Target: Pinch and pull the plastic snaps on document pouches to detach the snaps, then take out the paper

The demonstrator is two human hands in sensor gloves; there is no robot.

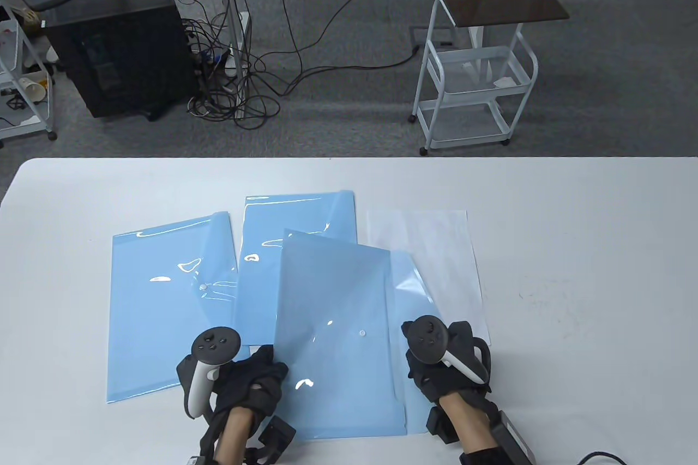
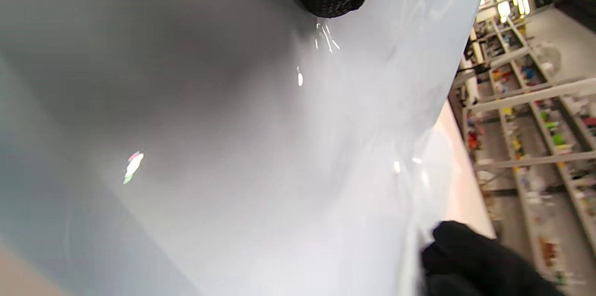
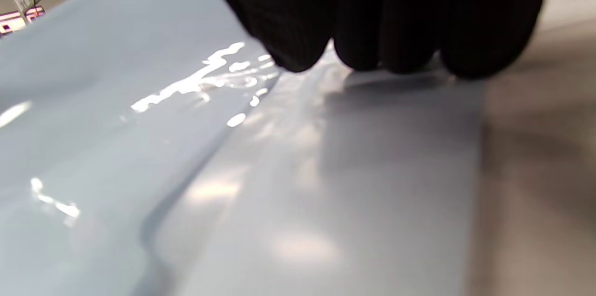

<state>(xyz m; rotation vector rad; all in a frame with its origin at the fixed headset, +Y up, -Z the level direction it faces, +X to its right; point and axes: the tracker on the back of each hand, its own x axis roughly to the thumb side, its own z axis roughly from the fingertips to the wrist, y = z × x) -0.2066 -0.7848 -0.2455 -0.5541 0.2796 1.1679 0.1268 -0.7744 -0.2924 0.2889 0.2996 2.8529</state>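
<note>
Three blue document pouches lie on the white table [image 1: 572,225]. The front pouch [image 1: 338,334] lies tilted over the other two, its white snap [image 1: 362,333] facing up and its flap [image 1: 410,282] folded out to the right. My left hand [image 1: 256,375] grips the pouch's left edge, and the sheet [image 2: 260,156] fills the left wrist view. My right hand [image 1: 431,372] sits at the pouch's right edge, its fingertips [image 3: 391,49] pressing down on the flap strip [image 3: 372,170]. A white paper [image 1: 431,258] lies flat just right of the pouches.
The left pouch [image 1: 163,312] and the back pouch [image 1: 297,230] lie partly under the front one. Beyond the far table edge stand a white wire trolley [image 1: 474,89], a black computer tower [image 1: 120,50] and loose cables on the floor.
</note>
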